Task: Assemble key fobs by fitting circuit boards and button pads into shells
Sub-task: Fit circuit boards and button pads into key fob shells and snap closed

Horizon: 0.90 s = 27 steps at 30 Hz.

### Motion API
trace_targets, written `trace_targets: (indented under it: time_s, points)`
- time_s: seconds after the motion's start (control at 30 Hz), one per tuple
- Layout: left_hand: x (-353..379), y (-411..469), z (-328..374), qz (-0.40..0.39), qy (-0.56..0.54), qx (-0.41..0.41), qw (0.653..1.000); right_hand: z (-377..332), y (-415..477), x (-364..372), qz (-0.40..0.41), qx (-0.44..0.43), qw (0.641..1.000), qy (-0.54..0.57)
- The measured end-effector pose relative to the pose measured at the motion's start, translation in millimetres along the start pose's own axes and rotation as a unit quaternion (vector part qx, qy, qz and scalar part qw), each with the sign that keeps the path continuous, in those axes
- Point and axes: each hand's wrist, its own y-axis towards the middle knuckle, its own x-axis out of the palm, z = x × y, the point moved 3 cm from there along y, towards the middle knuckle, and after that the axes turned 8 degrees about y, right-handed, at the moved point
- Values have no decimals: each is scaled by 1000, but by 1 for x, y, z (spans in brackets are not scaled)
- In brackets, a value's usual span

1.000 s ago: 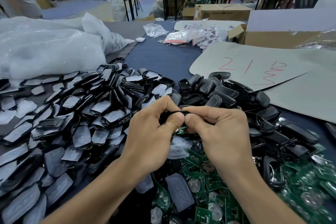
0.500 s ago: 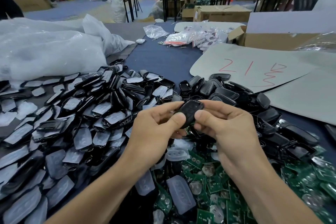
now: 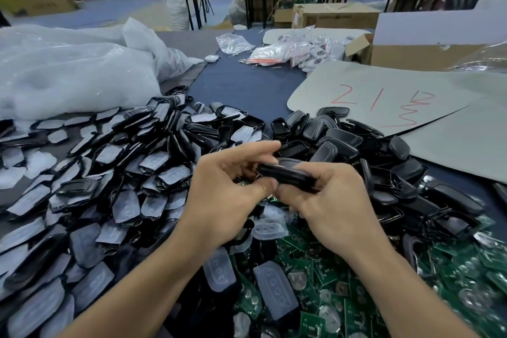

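Far left on the desk (image 3: 247,85): a heap of shells with pads fitted (image 3: 115,173).

Left hand (image 3: 227,195): thumb and forefinger pinch one end of the key fob (image 3: 288,174), which is held in the air above the heaps, edge towards us.

Right hand (image 3: 337,206): fingers curled round the other end, grasping it.

We judge this to be the closing step, with the two halves being pressed shut. We would work the squeeze along the seam from one end to the other, thumb opposite forefinger, then check the join all round. If a gap shows, the pad or board is probably off its seat, so reopen rather than force it. The fob is blurred; we cannot tell whether the seam is flush.

Under the hands: loose button pads (image 3: 275,293) and green circuit boards (image 3: 318,271). To the right: bare black shells (image 3: 343,143).

Writing: the cardboard sheet (image 3: 384,82) carries "21" in red by hand, then a scrawl we cannot read. Print on the far boxes (image 3: 337,18) is too small. No brand is legible on the fob.
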Motion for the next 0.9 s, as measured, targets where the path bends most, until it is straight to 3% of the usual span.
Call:
trace_targets:
  time_s: [0.1,0.2,0.4,0.57,0.73,0.9]
  points:
    - [-2,0,2,-19,-107,-9,994,1,3,3,-39,24,996,83]
    - [-2,1,2,-21,-139,-26,990,2,1,7,-67,51,988,127]
    - [0,0,-3,12,-92,-78,993,-9,-8,2,74,-53,994,-67]
    - [0,-1,1,-31,-79,-65,994,-6,-5,6,12,-51,998,28]
    - [-5,4,-4,-67,-134,-77,986,-7,-3,12,-80,-32,990,115]
    - [-4,5,-12,-64,-167,-87,980,-2,-1,12,-82,-14,987,141]
